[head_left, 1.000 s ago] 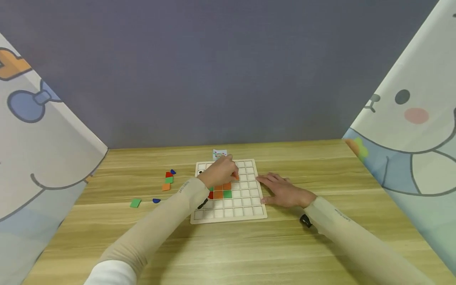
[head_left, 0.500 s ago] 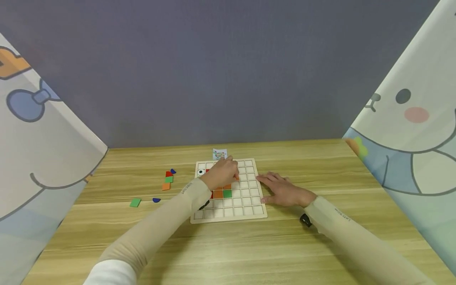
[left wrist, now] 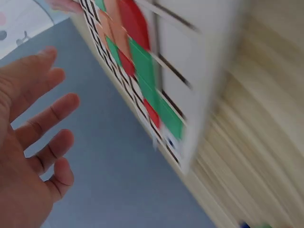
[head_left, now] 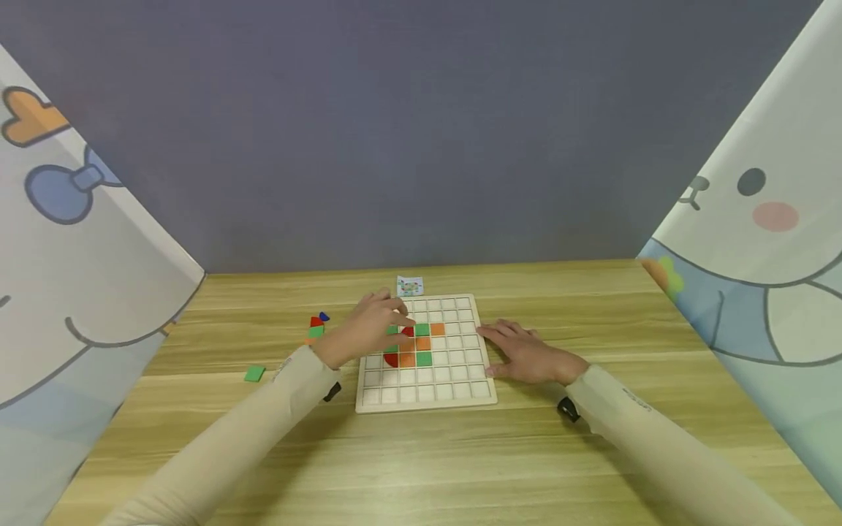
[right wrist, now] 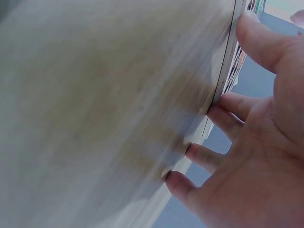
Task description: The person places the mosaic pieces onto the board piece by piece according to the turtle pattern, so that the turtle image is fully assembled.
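Head view: left arm comes in from lower left, left hand (head_left: 365, 332) over left part of grid board (head_left: 460, 372), thumb and fingers apart, nothing pinched. Right arm from lower right, right hand (head_left: 534, 359) at board's right edge, fingers spread. Past board's far edge, picture card (head_left: 410, 286), then grey wall (head_left: 421, 146); wooden tabletop (head_left: 421, 460) extends along the near side. Loose left of board: green square (head_left: 254, 373), red piece (head_left: 316, 321), blue piece (head_left: 324, 316). Board lies flat; orange, green and red tiles sit in its cells, orange tile (head_left: 437, 329) rightmost, green one beside it.

Left wrist view: fingers loosely bent with gaps between, off the board; eye tile (left wrist: 171, 140) near a board corner, blurred.

Right wrist view: thumb and nearest fingertips touch board's side edge, other two at the tabletop; nothing gripped.
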Demonstrator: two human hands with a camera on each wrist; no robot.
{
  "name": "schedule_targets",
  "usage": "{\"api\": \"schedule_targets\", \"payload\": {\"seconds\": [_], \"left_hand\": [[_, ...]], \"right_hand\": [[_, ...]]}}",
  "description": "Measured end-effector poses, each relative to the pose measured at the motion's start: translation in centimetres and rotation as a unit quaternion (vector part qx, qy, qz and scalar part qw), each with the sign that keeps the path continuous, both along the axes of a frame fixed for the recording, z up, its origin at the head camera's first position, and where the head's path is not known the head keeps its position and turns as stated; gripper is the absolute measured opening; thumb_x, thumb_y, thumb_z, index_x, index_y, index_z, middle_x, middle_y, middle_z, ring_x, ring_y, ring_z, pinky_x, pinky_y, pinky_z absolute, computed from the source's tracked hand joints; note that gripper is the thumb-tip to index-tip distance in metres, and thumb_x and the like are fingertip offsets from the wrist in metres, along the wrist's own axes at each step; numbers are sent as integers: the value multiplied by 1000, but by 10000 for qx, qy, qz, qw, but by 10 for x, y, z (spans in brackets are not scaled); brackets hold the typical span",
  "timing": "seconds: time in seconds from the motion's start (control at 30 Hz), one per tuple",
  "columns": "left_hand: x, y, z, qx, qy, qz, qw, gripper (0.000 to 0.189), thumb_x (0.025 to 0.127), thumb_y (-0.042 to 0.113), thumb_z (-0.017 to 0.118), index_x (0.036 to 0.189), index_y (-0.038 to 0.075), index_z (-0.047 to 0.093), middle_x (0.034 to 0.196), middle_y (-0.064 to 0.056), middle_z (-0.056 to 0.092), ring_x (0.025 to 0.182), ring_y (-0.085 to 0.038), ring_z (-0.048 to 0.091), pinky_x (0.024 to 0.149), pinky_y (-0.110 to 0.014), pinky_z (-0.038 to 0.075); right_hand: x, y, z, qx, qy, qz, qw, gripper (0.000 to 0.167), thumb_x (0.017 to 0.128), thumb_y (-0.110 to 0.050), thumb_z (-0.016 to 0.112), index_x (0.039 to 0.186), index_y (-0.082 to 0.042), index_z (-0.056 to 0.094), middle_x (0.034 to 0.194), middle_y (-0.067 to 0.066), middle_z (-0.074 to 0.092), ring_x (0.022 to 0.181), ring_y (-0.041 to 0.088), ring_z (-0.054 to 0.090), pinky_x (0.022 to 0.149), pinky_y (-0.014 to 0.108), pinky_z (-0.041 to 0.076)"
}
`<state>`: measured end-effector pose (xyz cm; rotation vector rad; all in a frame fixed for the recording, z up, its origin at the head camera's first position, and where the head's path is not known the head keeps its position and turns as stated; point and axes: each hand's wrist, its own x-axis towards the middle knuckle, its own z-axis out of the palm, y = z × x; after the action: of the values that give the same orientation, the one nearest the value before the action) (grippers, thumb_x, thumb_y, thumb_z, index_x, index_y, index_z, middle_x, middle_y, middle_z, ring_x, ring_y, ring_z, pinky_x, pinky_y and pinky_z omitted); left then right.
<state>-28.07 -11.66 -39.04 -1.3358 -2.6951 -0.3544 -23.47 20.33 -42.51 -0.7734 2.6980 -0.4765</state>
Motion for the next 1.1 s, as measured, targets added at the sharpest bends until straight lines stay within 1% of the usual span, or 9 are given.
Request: {"api": "schedule_targets", "payload": {"seconds": [0.17,0.27,0.3,0.47,0.6,0.77,0.87,1.0,1.1], "left_hand": [[11,-45,0,298,158,212,9992,32,77,26,79,106,12,74,108,-2,65,86,-17,42,78,-44,37],[16,-68,-1,523,232,303,9979,37,75,25,81,108,10,73,109,-5,65,82,-16,38,74,-46,34],[17,-75,-1,598,267,308,9974,39,73,25,82,108,9,73,109,-6,65,81,-16,38,72,-44,33],[21,-110,-4,865,307,417,9949,42,68,20,84,108,8,73,110,-8,66,77,-12,36,66,-37,27],[20,-134,-10,810,165,604,9947,44,66,20,84,107,7,73,112,-10,66,74,-10,33,64,-35,21],[9,-150,-21,503,6,807,9955,40,67,24,83,103,9,75,114,-11,66,73,-11,34,62,-34,21],[2,-154,-27,245,-133,949,9951,42,68,28,81,106,11,75,117,-10,64,72,-12,35,61,-33,21],[-4,-155,-29,-264,-395,1139,9924,45,72,34,77,111,13,72,122,-7,62,72,-13,35,62,-34,21],[-5,-154,-29,-472,-611,1284,9887,42,75,34,77,111,13,73,123,-6,62,74,-14,35,63,-34,22]], "right_hand": [[0,1,-1,16,26,-11,10000,79,90,-48,60,151,-16,23,153,8,23,139,37,14,98,71,14],[1,1,0,0,41,-20,10000,79,89,-48,60,151,-15,23,152,9,24,138,38,14,97,72,14],[1,1,0,-2,52,-12,10000,79,89,-47,60,151,-15,23,152,9,24,138,39,15,97,72,14],[1,1,-1,-19,102,43,9999,79,90,-47,60,151,-14,23,152,10,25,138,39,15,96,73,15],[1,0,-1,-24,133,83,9999,78,90,-46,60,151,-13,24,151,10,25,138,39,16,96,72,16],[1,0,0,-47,145,73,9999,78,90,-45,61,150,-13,25,151,10,26,137,39,17,96,72,16],[2,0,0,-32,138,59,9999,78,90,-46,60,151,-13,24,151,10,26,138,39,17,96,72,16],[2,-1,1,-48,126,46,9999,78,90,-45,61,151,-13,24,151,11,26,137,39,17,96,73,16],[2,-1,1,-69,116,45,9999,78,90,-45,61,151,-13,24,151,11,26,137,39,17,96,73,16]]}}
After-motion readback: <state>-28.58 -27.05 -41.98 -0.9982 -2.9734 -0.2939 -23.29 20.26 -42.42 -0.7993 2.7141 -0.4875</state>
